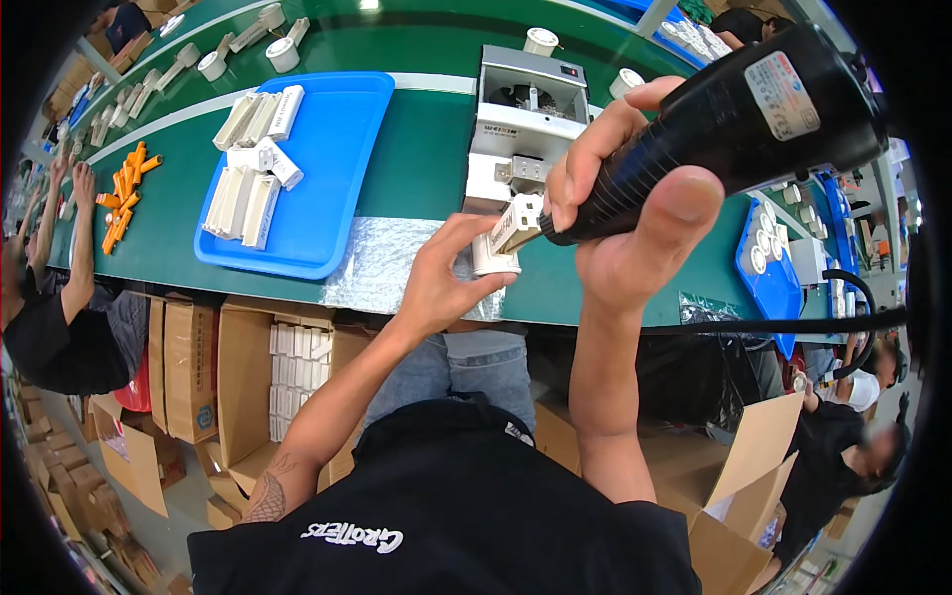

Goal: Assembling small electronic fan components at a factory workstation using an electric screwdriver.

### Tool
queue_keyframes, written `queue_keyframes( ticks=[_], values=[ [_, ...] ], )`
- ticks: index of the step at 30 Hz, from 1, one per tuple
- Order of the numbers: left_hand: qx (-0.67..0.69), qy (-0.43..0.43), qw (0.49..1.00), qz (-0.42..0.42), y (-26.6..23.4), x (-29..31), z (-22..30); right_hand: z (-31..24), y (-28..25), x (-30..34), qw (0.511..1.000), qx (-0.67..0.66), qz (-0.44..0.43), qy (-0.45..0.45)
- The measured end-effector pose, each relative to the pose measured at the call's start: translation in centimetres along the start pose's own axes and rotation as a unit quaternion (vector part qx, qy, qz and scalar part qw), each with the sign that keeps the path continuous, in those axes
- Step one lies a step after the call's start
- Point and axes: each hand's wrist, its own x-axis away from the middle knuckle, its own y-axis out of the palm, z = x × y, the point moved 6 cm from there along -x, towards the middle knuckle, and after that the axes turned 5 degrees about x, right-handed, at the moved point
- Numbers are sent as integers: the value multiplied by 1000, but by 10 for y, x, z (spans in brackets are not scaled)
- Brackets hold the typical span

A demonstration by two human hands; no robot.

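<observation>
My right hand [630, 218] is wrapped round a thick black electric screwdriver [724, 139], held tilted with its tip end toward the left. That end meets a white rectangular plastic housing [518, 224], though the exact contact point is hidden. Beneath and against the housing is a round white base [494, 262]. My left hand [446, 268] grips these white parts from the left, thumb at the front and fingers behind. Just beyond them stands a grey and white screw feeder [526, 134] with a dark opening on top.
A blue tray [342, 198] with several white housings lies at left on the green bench [426, 129]. Orange pieces [124, 193] lie further left, near a co-worker's hands. Another blue tray [769, 288] is at right. A black cable [773, 325] crosses there. Cardboard boxes [243, 377] stand below.
</observation>
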Motion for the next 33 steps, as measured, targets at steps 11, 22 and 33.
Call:
queue_keyframes(
  ticks=[11, 22, 33],
  values=[
    [-33, 8, 999, 27, -2, 3, -7, -3, -39, -34, 988, -98, 50, -104],
    [-1, 7, 1000, 22, -3, 2, -10, 13, -7, -37, 995, -13, 92, 40],
    [-20, 3, 1000, 16, -4, 0, 2, -15, -4, -12, 998, -31, 36, 39]
  ],
)
